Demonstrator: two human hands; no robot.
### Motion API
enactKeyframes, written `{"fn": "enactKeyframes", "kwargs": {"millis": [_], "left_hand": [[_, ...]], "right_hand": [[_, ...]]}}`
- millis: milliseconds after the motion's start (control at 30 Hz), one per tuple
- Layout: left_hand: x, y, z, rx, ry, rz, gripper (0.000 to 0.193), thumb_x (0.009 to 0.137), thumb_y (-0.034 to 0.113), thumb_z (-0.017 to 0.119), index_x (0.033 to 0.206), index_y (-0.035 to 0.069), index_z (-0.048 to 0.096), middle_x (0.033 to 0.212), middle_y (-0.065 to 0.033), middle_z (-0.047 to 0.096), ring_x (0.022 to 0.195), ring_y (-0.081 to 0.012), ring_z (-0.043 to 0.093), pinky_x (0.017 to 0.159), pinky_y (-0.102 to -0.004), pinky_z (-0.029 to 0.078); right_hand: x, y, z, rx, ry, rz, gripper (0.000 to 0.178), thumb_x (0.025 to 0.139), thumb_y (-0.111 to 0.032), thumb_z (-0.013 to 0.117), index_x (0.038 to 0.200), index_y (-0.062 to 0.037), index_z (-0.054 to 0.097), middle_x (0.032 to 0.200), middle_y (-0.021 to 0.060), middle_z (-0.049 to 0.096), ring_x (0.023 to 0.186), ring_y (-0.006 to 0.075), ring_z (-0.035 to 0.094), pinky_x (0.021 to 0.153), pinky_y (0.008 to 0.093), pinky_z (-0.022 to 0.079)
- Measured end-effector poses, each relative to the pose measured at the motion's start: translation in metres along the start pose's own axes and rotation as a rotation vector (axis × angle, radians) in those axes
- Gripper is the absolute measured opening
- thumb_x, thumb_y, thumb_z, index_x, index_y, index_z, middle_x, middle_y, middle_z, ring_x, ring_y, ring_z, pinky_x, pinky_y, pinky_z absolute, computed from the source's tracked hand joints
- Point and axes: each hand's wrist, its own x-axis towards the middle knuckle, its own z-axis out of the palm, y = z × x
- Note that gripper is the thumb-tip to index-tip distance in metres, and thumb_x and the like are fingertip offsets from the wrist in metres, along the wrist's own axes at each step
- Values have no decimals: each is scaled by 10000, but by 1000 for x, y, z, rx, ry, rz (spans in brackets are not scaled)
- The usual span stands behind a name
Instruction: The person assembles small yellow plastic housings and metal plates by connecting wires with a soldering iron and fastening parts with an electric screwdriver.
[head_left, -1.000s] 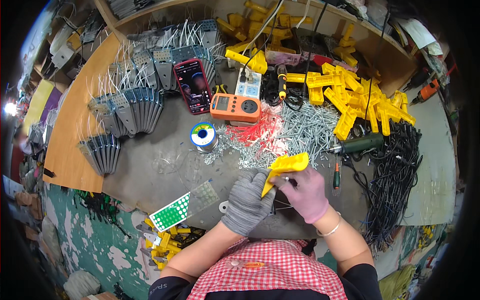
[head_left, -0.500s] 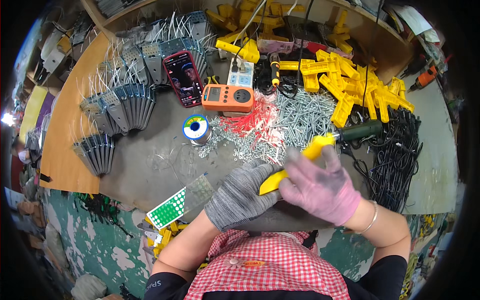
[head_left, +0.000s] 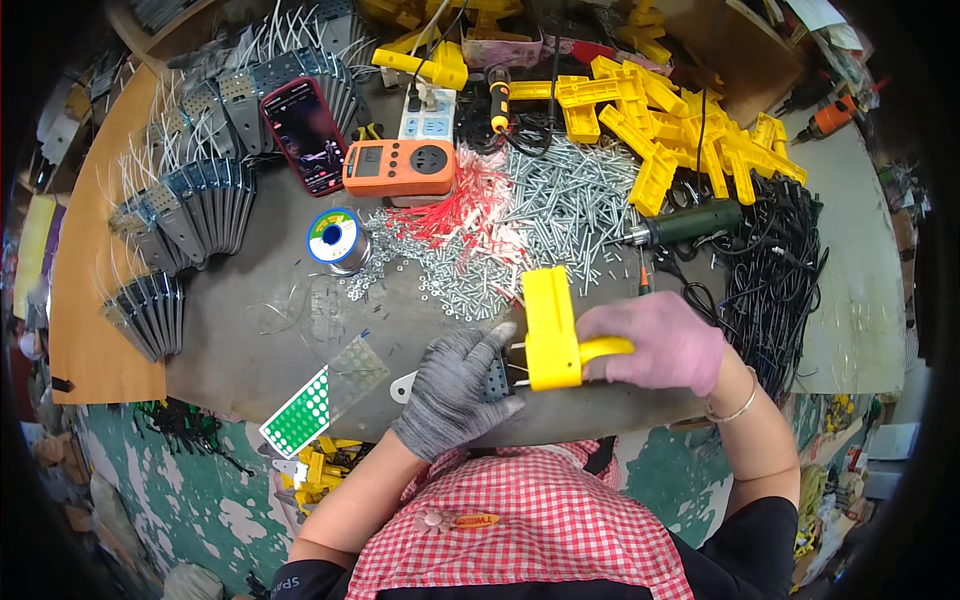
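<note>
The left hand, in a grey glove, has its fingers bent over a perforated plate, which shows between the fingertips; a pale rounded tab juts out on the hand's left. The right hand, in a pink glove, grips a yellow plastic piece by its curved arm. The block-like body of that piece lies left of the right fingers and just right of the left fingertips, with two thin pale strips in the gap between plate and body.

Nearer than both hands is a red-and-white checked apron. Beneath the left forearm, yellow parts sit below the table edge, over a worn green floor. The grey tabletop spreads under and beyond the fingers.

Counting outward: one green dotted card left of the left fingers; one solder spool beyond them; one green power tool past the right fingers; one orange meter, one phone and one white power strip farther off. Screws beyond the yellow piece, black cables right of the right fingers, metal brackets far left and the far yellow heap overlap too much to count.
</note>
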Motion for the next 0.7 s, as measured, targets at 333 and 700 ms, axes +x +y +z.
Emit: {"fn": "enactKeyframes", "kwargs": {"millis": [333,700], "left_hand": [[-1,-7,6,-135,58,51,900,625,226,911,1406,22,513,1251,-173,646,1111,-358,644,980,-452,502],[3,-2,5,40,52,132,965,617,227,925,1446,26,472,1192,-176,632,1043,-378,635,931,-456,504]], "right_hand": [[6,1,13,-84,-160,23,351,826,-389,709,1124,-207,670,899,96,710,842,322,702,730,457,549],[5,17,43,-31,-70,1,343,861,-414,687,1128,-198,694,994,79,721,908,321,704,753,457,560]]}}
